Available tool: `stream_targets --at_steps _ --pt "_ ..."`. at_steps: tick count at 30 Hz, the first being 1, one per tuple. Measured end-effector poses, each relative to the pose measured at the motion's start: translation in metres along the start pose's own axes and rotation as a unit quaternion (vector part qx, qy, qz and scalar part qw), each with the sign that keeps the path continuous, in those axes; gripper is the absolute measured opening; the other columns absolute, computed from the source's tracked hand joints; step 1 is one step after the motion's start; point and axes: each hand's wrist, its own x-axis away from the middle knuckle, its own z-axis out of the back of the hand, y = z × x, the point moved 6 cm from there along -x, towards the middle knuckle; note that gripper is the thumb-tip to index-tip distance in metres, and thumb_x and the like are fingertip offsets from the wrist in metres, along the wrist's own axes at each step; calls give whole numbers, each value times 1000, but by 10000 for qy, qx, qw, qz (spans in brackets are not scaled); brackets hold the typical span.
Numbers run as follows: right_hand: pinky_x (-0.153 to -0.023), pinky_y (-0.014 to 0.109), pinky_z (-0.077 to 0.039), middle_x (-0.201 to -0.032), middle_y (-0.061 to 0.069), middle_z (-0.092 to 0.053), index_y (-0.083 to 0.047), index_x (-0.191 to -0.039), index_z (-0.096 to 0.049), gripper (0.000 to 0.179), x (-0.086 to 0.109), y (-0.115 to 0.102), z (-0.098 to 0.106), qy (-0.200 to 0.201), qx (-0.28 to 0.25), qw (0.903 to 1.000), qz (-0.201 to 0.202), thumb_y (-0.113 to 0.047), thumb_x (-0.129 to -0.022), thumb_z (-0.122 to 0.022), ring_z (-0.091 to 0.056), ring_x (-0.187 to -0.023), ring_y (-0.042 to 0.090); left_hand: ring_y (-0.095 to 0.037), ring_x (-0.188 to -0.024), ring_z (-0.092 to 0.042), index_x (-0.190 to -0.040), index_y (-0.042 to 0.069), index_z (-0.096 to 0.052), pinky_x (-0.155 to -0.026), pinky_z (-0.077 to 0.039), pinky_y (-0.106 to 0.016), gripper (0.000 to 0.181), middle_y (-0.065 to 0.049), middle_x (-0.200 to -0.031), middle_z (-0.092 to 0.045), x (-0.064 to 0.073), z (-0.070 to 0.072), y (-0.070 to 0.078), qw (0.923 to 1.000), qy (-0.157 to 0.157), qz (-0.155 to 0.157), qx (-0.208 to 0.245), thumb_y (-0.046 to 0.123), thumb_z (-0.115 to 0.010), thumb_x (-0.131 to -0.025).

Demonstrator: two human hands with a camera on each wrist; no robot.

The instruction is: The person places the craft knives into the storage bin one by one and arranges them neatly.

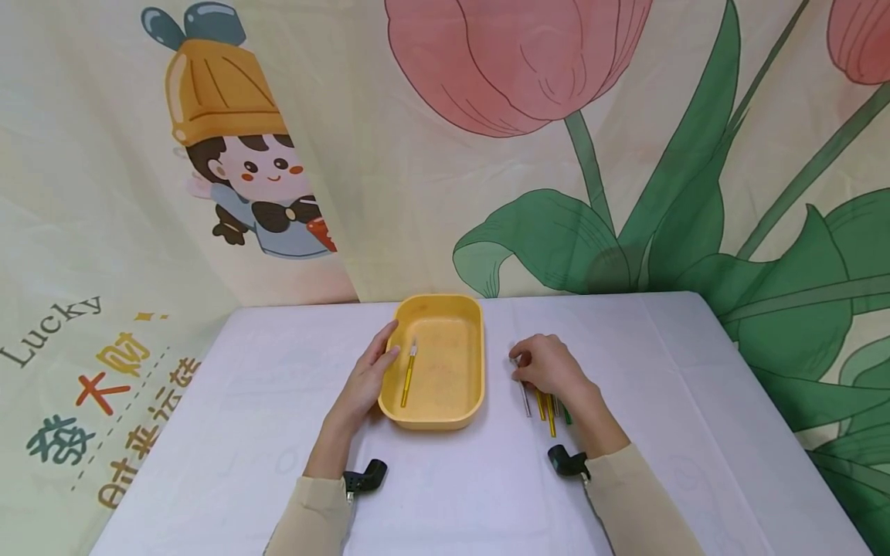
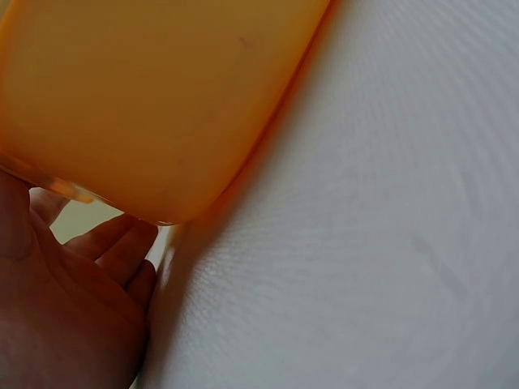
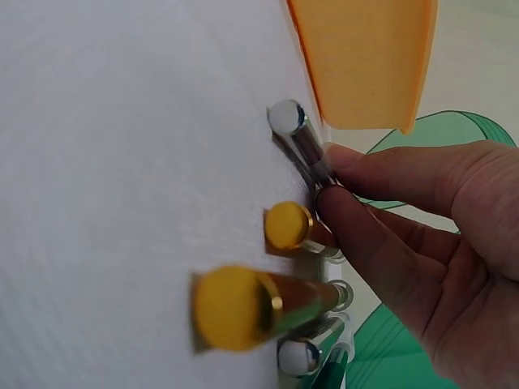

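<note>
A yellow plastic tray [image 1: 445,422] stands on the table, and my left hand [image 1: 365,378] grips its left side by the rim. In the left wrist view, the fingers [image 2: 126,247] lie against the tray's outer wall. Inside the tray lies one slim gold craft knife [image 1: 409,376]. To the tray's right, my right hand [image 1: 552,367] pinches a silver craft knife [image 1: 524,398] between thumb and forefinger, seen also in the right wrist view [image 3: 308,142]. Beside it lie gold craft knives [image 3: 235,308], another silver one [image 3: 298,356] and a green one [image 3: 331,371], partly hidden by the hand.
A white cloth covers the table [image 1: 278,386]. Behind its back edge hangs a printed curtain [image 1: 403,193] with tulips and a cartoon figure. Small black cameras sit at the left wrist [image 1: 366,476] and right wrist [image 1: 566,462].
</note>
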Motion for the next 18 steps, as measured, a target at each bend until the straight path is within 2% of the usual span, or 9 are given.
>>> stream_targets --at_steps 12,18 --pt "-53 25 -55 -84 5 -71 -5 -110 -80 20 2 -4 -3 -165 74 9998 24 -6 -90 -79 -64 -57 15 -14 -162 -10 -160 42 -35 -133 -7 -48 50 12 -173 -21 0 1 -1 10000 49 20 30 37 -45 -112" --pt "-58 24 -55 -99 7 -73 -7 -112 -80 25 2 -6 -4 -209 294 9993 -18 -12 -88 -83 -63 -70 15 -14 -162 -10 -161 41 -34 -133 -7 -49 51 12 -173 -21 0 0 0 10000 17 -29 58 38 -45 -111"
